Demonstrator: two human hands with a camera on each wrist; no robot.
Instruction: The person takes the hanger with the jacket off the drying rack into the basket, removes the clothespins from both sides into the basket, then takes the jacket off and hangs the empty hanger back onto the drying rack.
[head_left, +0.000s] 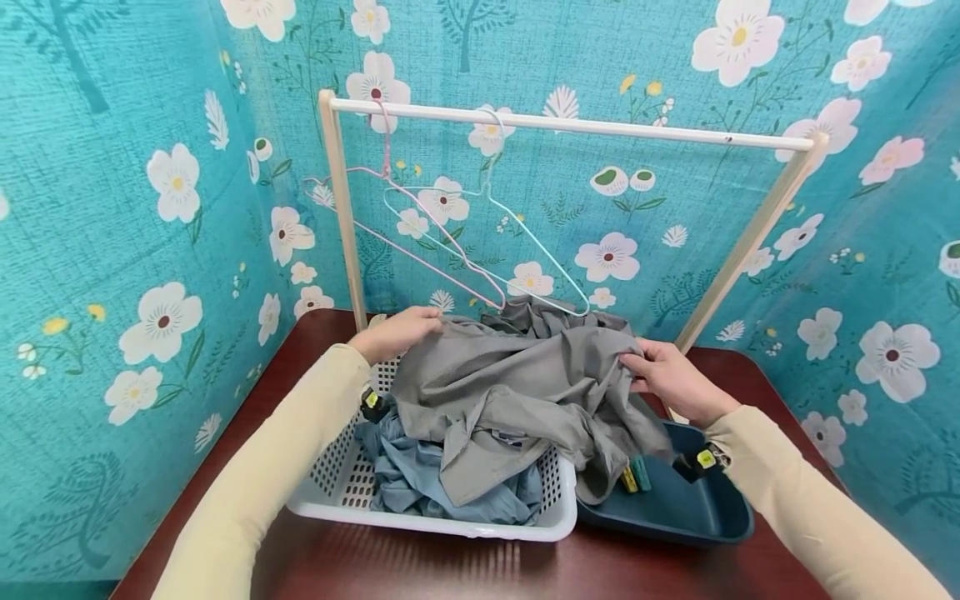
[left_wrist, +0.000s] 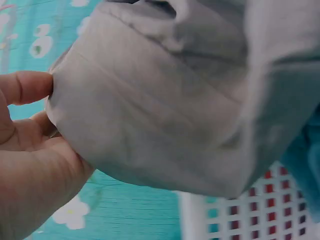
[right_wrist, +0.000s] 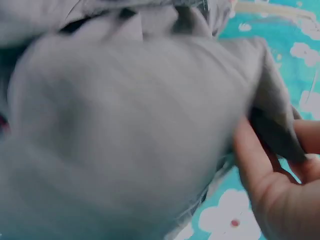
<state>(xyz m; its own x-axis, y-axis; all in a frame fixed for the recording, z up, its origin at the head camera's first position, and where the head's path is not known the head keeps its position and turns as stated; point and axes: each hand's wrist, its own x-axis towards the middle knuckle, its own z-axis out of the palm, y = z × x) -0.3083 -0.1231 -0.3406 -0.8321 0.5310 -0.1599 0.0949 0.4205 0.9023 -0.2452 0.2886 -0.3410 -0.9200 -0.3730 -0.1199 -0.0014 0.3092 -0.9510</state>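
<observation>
A grey collared shirt point(head_left: 517, 371) hangs spread between my two hands, above a white laundry basket point(head_left: 420, 527). My left hand point(head_left: 397, 332) pinches its left edge between thumb and fingers, plain in the left wrist view, where the grey cloth point(left_wrist: 145, 110) droops in a curve. On the opposite side my right hand point(head_left: 678, 379) pinches a fold of the shirt; the cloth point(right_wrist: 135, 110) is blurred in the right wrist view. The shirt's collar faces down toward the basket's front, a dark label inside it. Blue-grey clothing point(head_left: 423, 471) lies in the basket below.
A pink hanger point(head_left: 420, 204) and a light blue hanger point(head_left: 536, 242) hang from the white rail point(head_left: 570, 122) of a wooden-legged rack. Right of the basket stands a dark blue bin point(head_left: 675, 508) with a yellow and green item point(head_left: 636, 475) inside. The table point(head_left: 315, 575) is dark red.
</observation>
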